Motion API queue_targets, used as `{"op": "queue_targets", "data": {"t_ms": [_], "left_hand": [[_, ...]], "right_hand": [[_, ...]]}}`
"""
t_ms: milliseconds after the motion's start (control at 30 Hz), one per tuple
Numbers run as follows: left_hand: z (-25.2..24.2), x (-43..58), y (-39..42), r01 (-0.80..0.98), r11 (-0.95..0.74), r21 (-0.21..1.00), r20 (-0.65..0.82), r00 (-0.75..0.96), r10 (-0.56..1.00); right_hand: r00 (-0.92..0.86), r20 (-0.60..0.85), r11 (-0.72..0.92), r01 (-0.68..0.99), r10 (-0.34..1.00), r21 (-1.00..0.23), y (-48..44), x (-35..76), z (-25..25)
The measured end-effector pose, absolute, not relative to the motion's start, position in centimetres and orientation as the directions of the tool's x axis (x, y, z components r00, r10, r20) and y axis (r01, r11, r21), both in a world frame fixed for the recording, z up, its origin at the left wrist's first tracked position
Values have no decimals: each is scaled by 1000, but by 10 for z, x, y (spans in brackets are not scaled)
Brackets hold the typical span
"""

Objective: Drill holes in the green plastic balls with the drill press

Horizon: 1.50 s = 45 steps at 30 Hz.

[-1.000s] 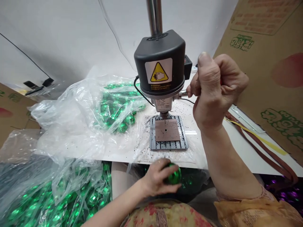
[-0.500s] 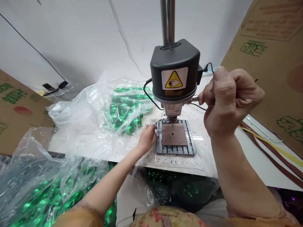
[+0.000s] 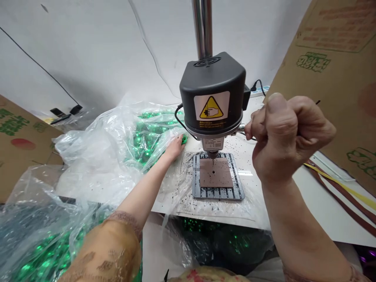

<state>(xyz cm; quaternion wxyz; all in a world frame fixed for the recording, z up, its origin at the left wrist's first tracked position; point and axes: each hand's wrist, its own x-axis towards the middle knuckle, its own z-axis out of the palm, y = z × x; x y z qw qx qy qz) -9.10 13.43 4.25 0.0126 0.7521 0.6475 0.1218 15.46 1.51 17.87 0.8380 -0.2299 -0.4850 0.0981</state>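
Observation:
In the head view my right hand (image 3: pixel 283 137) is closed around the feed handle of a small bench drill press (image 3: pixel 213 92), right of its black motor housing. Most of the handle is hidden in my fist; its metal stem (image 3: pixel 241 128) shows. Under the thin drill bit (image 3: pixel 213 161) lies a brown square board (image 3: pixel 216 179) with a dark hole, on a slotted grey base plate (image 3: pixel 239 190). Left of the press, my left hand (image 3: pixel 175 148) is closed at the edge of the plastic bag, fingertips at a shiny green piece (image 3: pixel 184 139).
A clear plastic bag (image 3: pixel 100 129) with shiny green pieces (image 3: pixel 143 141) spreads over the white table (image 3: pixel 317 203). Dark shavings lie around the base plate. Cardboard boxes (image 3: pixel 331 35) flank both sides. Brown and yellow straps (image 3: pixel 343 192) lie at right. A second bag (image 3: pixel 44 250) of green pieces is lower left.
My left hand has moved from beside the base plate up and left to the green pieces. My right hand stays on the handle. The view has shifted slightly.

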Motion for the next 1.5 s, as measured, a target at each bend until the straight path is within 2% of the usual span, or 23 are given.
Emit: {"op": "queue_targets", "data": {"t_ms": [267, 333, 400, 467, 567, 633, 700, 867, 1100, 1300, 1400, 1500], "left_hand": [[35, -85, 140, 894, -298, 336, 230, 229, 946], [34, -83, 127, 831, -295, 472, 298, 165, 940], [33, -80, 108, 683, -288, 672, 328, 74, 942], [30, -77, 86, 478, -257, 840, 275, 34, 961], [24, -68, 53, 227, -154, 962, 143, 62, 988], [21, -60, 38, 155, -115, 981, 101, 98, 990], [19, -52, 28, 158, -117, 980, 96, 135, 986], [21, -38, 18, 272, -187, 944, 139, 187, 972], [30, -25, 16, 447, -366, 816, 287, 237, 928], [27, -22, 20, 527, -412, 743, 333, 243, 911], [27, -19, 20, 517, -418, 747, 327, 261, 908], [26, -14, 16, 448, -374, 812, 283, 259, 924]], "right_hand": [[484, 780, 885, 23, 396, -464, 15, 156, 178], [479, 777, 884, 7, 408, -468, 14, 156, 179], [459, 790, 890, -5, 407, -456, 13, 156, 179], [440, 803, 894, -3, 403, -448, 11, 156, 179], [449, 790, 885, -3, 418, -466, 10, 155, 178], [459, 780, 881, -14, 426, -473, 9, 155, 178], [458, 776, 878, -23, 434, -478, 9, 155, 178], [435, 787, 877, -11, 437, -481, 8, 156, 179], [431, 796, 877, 20, 426, -480, 8, 156, 179], [417, 793, 857, 60, 444, -512, 9, 157, 176], [415, 798, 867, 43, 436, -496, 9, 158, 176], [418, 799, 873, 25, 433, -486, 9, 158, 176]]}}
